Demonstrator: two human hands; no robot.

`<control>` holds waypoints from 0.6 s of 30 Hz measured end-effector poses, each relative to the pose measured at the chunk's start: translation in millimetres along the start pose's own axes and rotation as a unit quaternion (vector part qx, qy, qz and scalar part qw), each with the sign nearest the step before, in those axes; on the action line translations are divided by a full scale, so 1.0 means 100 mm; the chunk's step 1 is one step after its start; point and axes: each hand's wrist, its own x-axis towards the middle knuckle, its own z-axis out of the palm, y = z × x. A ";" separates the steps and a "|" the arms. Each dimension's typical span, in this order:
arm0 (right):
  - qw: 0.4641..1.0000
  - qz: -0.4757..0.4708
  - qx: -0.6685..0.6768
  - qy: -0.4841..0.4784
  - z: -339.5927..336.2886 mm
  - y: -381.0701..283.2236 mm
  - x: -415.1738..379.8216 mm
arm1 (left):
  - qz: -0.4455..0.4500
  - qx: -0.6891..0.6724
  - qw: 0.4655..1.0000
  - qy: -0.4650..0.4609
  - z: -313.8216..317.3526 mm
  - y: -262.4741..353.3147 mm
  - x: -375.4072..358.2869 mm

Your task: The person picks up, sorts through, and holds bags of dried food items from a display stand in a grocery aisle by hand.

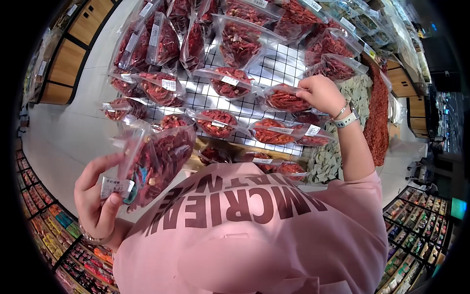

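Observation:
My left hand [100, 196] is closed on the top edge of a clear plastic bag of dried red chilies [169, 157], beside its white price label [116, 188]. The bag hangs tilted near my chest, off the rack. Further forward, my right hand [320, 97] pinches the upper edge of another bag of dried chilies [288, 99], which rests on the wire rack [200, 88]. Just in front of me on that rack sit a bag of chilies [218, 122] and a more orange one [271, 131].
Many more chili bags [242, 41] cover the rack's far side. To the right lie loose dried leaves [328, 159] and a strip of red flakes [377, 112]. Shelves of packets [416, 230] stand at the lower right, with wooden cabinets [66, 63] at the far left.

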 end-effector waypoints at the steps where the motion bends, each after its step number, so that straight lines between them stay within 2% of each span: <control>1: 1.000 0.005 -0.001 0.007 -0.01 0.01 0.01 | -0.003 -0.003 1.000 0.002 0.01 0.00 0.01; 5: 1.000 0.017 0.004 -0.001 -0.04 0.00 0.01 | -0.031 -0.013 0.999 0.002 -0.01 0.02 0.02; 8: 0.999 -0.005 -0.011 -0.040 -0.08 0.02 -0.01 | -0.047 -0.020 0.999 0.020 -0.02 0.02 0.00; 10: 0.994 -0.082 0.032 -0.059 -0.17 0.15 0.04 | -0.039 -0.031 0.997 0.057 0.01 0.01 -0.01; 12: 0.990 0.003 0.056 -0.127 -0.56 0.13 0.28 | -0.031 -0.037 0.996 0.075 0.02 0.00 0.00; 14: 0.981 -0.032 0.187 0.049 -0.69 0.49 0.73 | -0.022 -0.040 0.997 0.066 -0.01 -0.01 0.02; 16: 0.960 0.015 0.021 0.280 -0.86 0.75 1.16 | -0.011 -0.029 0.997 0.077 0.00 -0.02 0.03; 18: 0.928 0.034 -0.123 0.349 -0.84 1.05 1.56 | -0.004 -0.006 0.997 0.077 -0.02 -0.01 0.02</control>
